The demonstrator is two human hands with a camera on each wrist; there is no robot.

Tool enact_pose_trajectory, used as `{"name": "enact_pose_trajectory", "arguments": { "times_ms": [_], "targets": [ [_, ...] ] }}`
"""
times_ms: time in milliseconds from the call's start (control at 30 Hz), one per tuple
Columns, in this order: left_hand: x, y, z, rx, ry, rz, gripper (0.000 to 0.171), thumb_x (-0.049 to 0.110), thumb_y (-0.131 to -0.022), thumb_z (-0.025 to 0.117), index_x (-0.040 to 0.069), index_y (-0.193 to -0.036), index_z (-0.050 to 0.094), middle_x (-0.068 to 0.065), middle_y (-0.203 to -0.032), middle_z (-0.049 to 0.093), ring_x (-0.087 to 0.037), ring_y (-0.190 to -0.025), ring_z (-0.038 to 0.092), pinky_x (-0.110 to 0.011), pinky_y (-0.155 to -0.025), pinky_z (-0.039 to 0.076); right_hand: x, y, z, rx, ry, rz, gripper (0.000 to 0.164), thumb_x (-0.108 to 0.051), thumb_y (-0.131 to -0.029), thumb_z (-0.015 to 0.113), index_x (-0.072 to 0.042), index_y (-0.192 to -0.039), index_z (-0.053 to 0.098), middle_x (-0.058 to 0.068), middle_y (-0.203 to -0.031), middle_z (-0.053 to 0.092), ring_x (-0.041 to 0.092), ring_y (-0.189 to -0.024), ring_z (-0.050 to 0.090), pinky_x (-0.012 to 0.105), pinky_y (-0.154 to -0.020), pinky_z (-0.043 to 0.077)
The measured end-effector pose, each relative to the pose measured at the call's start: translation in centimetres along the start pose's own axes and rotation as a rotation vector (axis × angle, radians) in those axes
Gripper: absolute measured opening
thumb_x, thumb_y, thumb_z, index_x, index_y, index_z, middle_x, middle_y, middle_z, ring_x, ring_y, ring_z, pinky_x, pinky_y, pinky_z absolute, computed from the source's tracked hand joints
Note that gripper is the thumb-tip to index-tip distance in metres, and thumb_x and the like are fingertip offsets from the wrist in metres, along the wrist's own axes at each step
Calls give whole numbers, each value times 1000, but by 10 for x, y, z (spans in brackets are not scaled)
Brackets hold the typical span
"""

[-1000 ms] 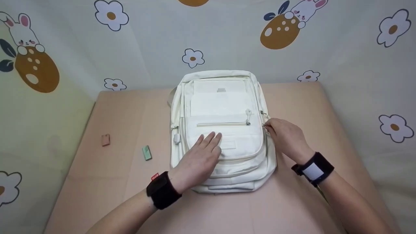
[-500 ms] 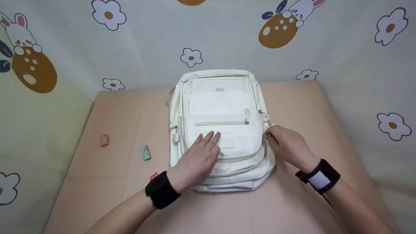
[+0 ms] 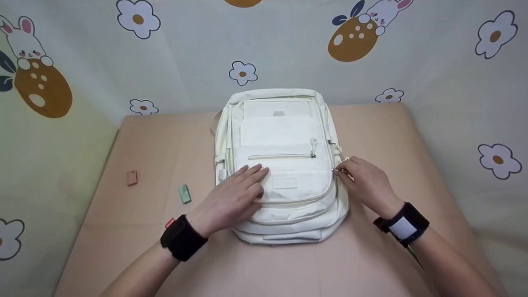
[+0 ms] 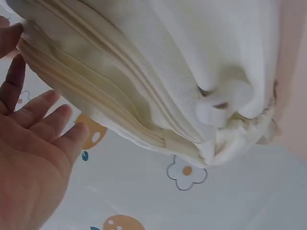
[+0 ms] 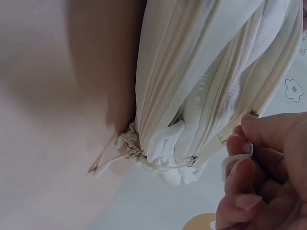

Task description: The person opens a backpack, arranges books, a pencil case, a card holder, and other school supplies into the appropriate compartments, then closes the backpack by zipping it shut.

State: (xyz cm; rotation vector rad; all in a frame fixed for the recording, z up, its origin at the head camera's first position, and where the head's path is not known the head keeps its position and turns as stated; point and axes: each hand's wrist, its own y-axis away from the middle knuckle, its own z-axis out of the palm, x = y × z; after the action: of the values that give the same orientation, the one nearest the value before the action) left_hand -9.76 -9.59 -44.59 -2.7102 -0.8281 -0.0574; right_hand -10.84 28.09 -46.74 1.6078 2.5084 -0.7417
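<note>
Centrally placed on the surface (image 3: pixel 152 144), the white bag (image 3: pixel 305 169) lies front up, its top end toward the backdrop (image 3: pixel 198 45). The left hand (image 3: pixel 229 198) is at the lower left of the bag's front, beside a small patch (image 3: pixel 284 182). Its fingers are stretched out, slightly apart, and hold nothing; how firmly they touch the cloth cannot be told.

The right hand (image 3: pixel 365 181) is at the bag's right edge, thumb and curled fingers clamped on a zip pull (image 5: pixel 229 166), whose pale tab shows between the fingers in the right wrist view. Two metal bits (image 5: pixel 165 157) show farther along that side of the bag.

Across the front runs a pocket zip (image 3: pixel 281 156), with a light cord (image 3: pixel 314 143) at its right end. Well to the left of the bag lie two small blocks, apart from each other: a green block (image 3: pixel 185 194), nearer the bag, and a pink block (image 3: pixel 132 178), farther out. Both wrists wear black bands (image 3: pixel 183 238), and the backdrop is printed with flowers (image 3: pixel 243 73) and rabbits (image 3: pixel 33 39).
</note>
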Motion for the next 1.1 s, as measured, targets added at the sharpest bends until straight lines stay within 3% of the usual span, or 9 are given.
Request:
{"name": "enact_pose_trajectory", "arguments": {
  "times_ms": [200,400,667,1100],
  "targets": [
    [-18,10,4,-6,104,-9,15,25,-97,72,15,-99,61,-13,-157,45,-25,-149,34,-39,-120,28,0,2,1,52,30,-37,9,-13,-91,79,-13,-99,76,-3,-88,65,10,-70,55,29,-54,45],
    [-17,11,6,-3,116,-23,13,21,-99,70,15,-97,60,-13,-157,44,-25,-149,34,-40,-119,30,-1,6,3,95,49,-89,9,-10,-89,81,-12,-96,76,-1,-94,69,10,-73,62,29,-55,49],
    [-15,12,5,-6,121,-35,14,22,-100,69,14,-98,58,-13,-157,43,-25,-150,33,-41,-118,32,-9,13,1,90,66,-90,8,-12,-90,80,-12,-96,75,0,-97,71,14,-78,68,32,-55,51],
    [-15,12,7,5,138,-40,14,23,-100,68,13,-99,58,-12,-158,43,-23,-150,32,-39,-119,30,-26,31,-4,60,88,-117,13,-9,-88,81,-11,-99,74,-1,-93,68,8,-70,61,27,-53,48]
  ]
}}
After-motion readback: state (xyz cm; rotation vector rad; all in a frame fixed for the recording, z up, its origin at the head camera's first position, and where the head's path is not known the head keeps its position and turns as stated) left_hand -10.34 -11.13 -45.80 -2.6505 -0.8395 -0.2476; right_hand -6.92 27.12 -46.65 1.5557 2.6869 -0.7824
